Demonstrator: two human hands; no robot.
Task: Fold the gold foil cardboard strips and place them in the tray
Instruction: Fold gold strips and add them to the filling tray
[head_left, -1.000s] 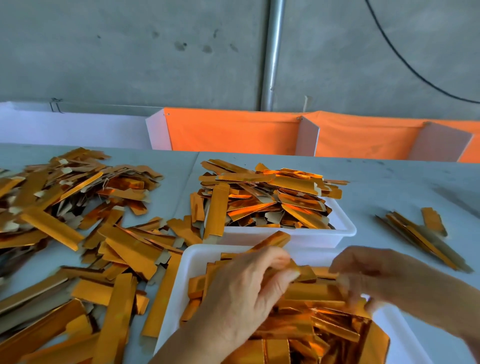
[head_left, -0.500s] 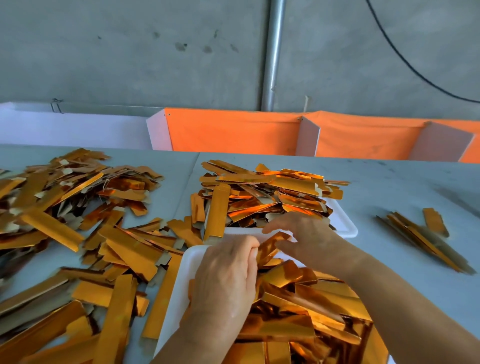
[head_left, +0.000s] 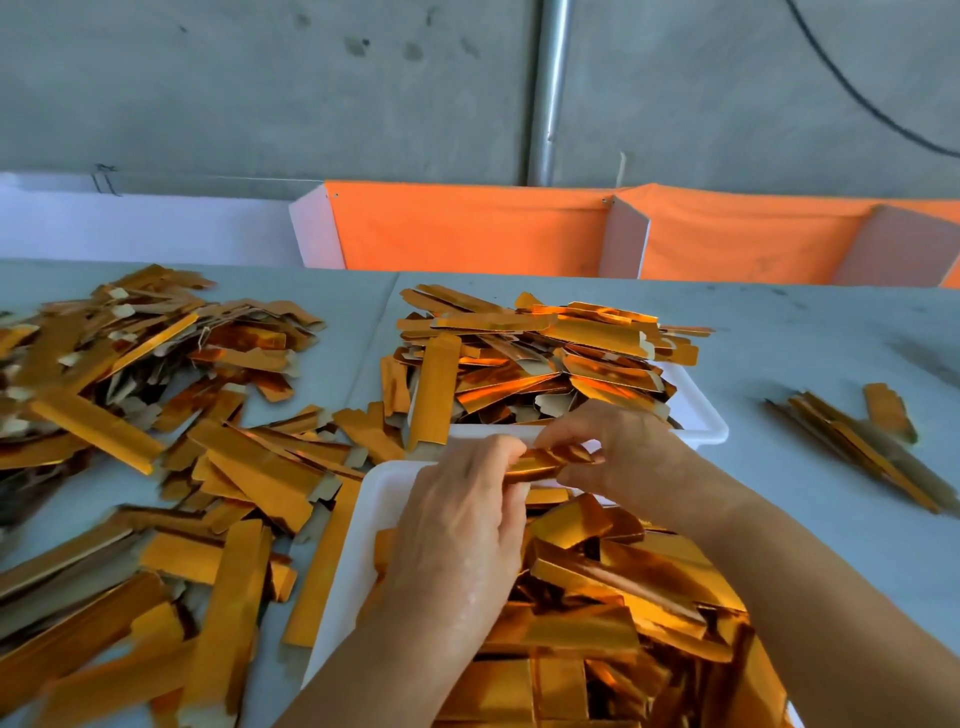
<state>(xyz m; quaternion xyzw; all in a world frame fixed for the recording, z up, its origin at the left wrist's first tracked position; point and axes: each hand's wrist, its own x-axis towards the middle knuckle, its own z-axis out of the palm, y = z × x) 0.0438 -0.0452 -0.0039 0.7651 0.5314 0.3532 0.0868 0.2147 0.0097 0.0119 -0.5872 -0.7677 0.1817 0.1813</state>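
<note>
Between my hands is one gold foil strip (head_left: 549, 461), held over the far edge of the near white tray (head_left: 358, 561). My left hand (head_left: 462, 525) pinches its left end and my right hand (head_left: 623, 457) pinches its right end. The near tray is heaped with folded gold pieces (head_left: 613, 597). Behind it stands a second white tray (head_left: 698, 415), piled with flat gold strips (head_left: 540, 353).
Loose gold strips (head_left: 156, 467) cover the grey table to the left. A small bundle of strips (head_left: 862, 447) lies at the right. Orange and white partition boards (head_left: 467, 228) stand along the table's far edge, in front of a concrete wall.
Both hands have risen from the near tray's heap toward its far edge. They now hold a single strip stretched between them.
</note>
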